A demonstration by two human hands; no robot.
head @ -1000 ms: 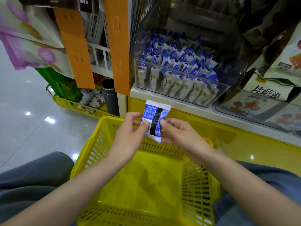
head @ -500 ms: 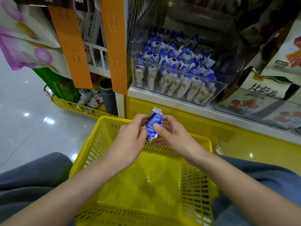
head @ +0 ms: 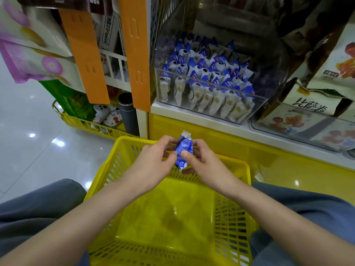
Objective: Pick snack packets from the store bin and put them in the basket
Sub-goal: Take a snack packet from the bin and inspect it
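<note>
Blue snack packet (head: 183, 150), flat and upright a second ago, now crumpled, lower, over far rim of yellow basket (head: 233, 212). Left hand (head: 153, 162) and right hand (head: 203, 162) grip pinching it between thumbs and fingers. Store bin (head: 211, 104) unchanged behind.

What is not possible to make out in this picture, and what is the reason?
Head view, packet: print too small and crumpled; left hand and right hand cover its sides.
Head view, bin: back packets lost in dark reflections.
Head view, basket: near side cut off by bottom edge.
</note>
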